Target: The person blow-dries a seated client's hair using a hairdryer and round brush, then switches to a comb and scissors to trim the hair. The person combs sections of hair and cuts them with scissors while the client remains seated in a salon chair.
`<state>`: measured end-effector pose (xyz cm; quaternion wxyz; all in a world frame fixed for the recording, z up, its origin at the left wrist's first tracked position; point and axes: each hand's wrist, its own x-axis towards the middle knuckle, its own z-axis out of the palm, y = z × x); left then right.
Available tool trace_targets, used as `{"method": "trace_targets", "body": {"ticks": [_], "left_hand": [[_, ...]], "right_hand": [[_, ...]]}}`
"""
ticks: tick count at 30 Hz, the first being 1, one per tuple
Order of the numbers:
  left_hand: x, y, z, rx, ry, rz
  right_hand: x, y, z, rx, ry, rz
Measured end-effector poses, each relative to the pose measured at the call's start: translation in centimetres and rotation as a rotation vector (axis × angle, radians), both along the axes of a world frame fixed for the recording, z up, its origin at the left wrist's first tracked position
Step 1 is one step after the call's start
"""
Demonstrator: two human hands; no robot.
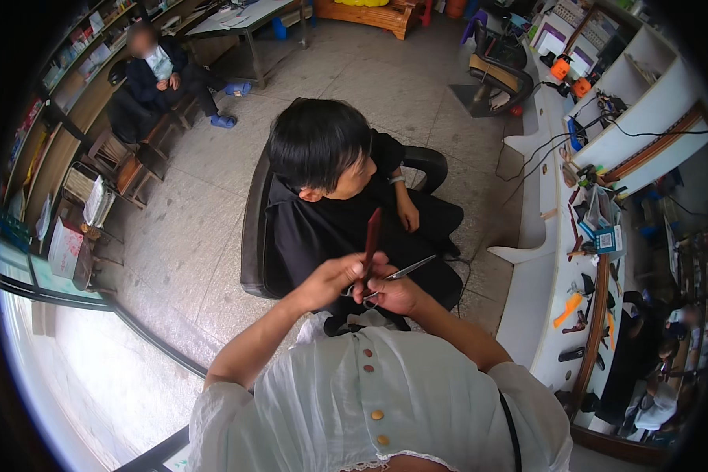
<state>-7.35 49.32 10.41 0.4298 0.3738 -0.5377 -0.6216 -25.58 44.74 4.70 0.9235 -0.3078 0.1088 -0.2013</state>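
My left hand holds a dark red comb, its free end pointing up towards the seated person. Close against it, my right hand has hair-cutting scissors, the blades pointing right and slightly up and the finger rings among my fingers. Whether the blades are fully closed is hard to tell. Just beyond both hands, a person with short black hair sits turned to the right in a black barber chair, covered by a black cape. One forearm of that person lies out over the cape.
Along the right runs a white counter with combs, an orange comb, a black clipper and cables below a wood-framed mirror. Another person sits at upper left near wooden chairs. A second barber chair stands at upper right.
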Motion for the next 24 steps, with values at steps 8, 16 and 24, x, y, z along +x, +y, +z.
{"method": "trace_targets", "body": {"ticks": [8,16,24], "left_hand": [[2.9,2.1,-1.3,0.128,0.192,-0.245],[3.7,1.7,-1.0,-0.006,0.156,-0.234],[6.1,2.2,-1.4,-0.001,0.053,-0.136]], "right_hand": [[2.9,4.5,-0.1,-0.042,0.017,-0.086],[3.2,7.6,-3.1,0.066,0.088,-0.246],[3.2,9.1,-4.1,0.092,0.068,-0.270]]}}
